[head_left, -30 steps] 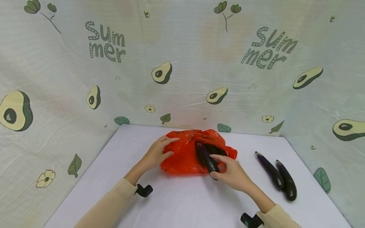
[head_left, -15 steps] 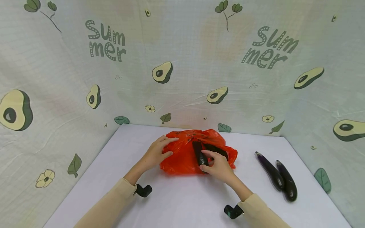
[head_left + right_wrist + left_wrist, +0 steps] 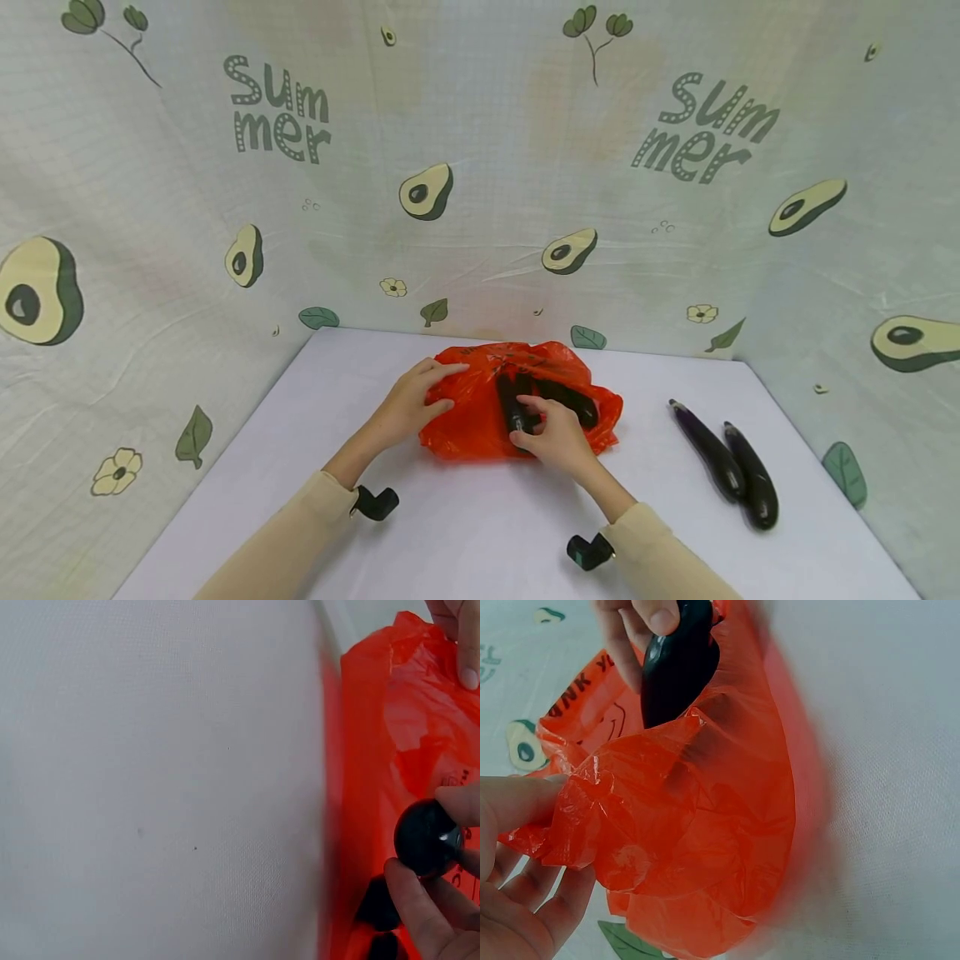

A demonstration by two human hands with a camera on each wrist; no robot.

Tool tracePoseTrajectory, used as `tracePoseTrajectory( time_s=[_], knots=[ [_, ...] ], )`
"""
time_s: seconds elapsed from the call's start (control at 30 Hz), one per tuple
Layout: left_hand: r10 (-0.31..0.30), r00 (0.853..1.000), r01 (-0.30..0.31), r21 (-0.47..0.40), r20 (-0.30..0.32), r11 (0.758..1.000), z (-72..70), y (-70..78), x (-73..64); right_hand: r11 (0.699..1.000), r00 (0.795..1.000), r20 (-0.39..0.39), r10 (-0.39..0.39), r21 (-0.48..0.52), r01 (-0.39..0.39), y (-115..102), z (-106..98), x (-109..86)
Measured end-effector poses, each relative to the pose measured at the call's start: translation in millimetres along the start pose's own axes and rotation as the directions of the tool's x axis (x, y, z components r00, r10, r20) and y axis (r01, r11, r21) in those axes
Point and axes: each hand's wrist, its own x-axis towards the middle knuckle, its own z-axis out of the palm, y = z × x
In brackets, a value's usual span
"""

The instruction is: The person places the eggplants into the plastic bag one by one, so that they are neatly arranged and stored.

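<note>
A red plastic bag (image 3: 459, 429) lies on the table with its mouth facing right. My left hand (image 3: 408, 402) pinches the bag's left side between thumb and fingers, as the left wrist view shows. At the mouth, my right hand (image 3: 558, 435) grips a dark eggplant (image 3: 513, 408) by its rounded end, its far end inside the bag. In the right wrist view, thumb and fingertips circle the shiny end of that eggplant (image 3: 424, 836). Another eggplant (image 3: 573, 402) lies in the bag to the right of the held one, partly covered by my right hand.
Two more eggplants lie side by side on the right of the white table (image 3: 465, 533), a longer one (image 3: 708, 450) and its neighbour (image 3: 753, 479). A cloth with printed avocados (image 3: 480, 300) hangs behind the table and along its sides.
My right hand has moved left and a little up with the eggplant, further into the bag's mouth. The left hand has kept its place on the bag.
</note>
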Motion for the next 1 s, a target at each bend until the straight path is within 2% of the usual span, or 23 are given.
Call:
tracePoseTrajectory(
  time_s=[0.23,0.4,0.77,1.0],
  knots=[
    [0.008,1.000,-0.008,0.011,-0.004,1.000,-0.4,-2.1,0.2,1.000,1.000,0.004,0.003,0.029,-0.004,-1.5,10.8,2.9],
    [0.015,1.000,-0.015,0.018,-0.001,1.000,-1.3,-3.1,0.4,1.000,1.000,-0.012,0.023,0.012,-0.023,-1.8,15.9,3.3],
    [0.028,1.000,-0.028,0.013,0.005,1.000,-2.7,-4.0,-1.2,0.999,0.998,-0.042,0.042,-0.004,-0.042,8.2,20.2,5.0],
    [0.013,1.000,-0.013,0.012,0.005,1.000,-3.6,-4.1,-2.3,0.998,0.997,-0.052,0.059,-0.010,-0.060,9.5,21.2,10.7]
  ],
)
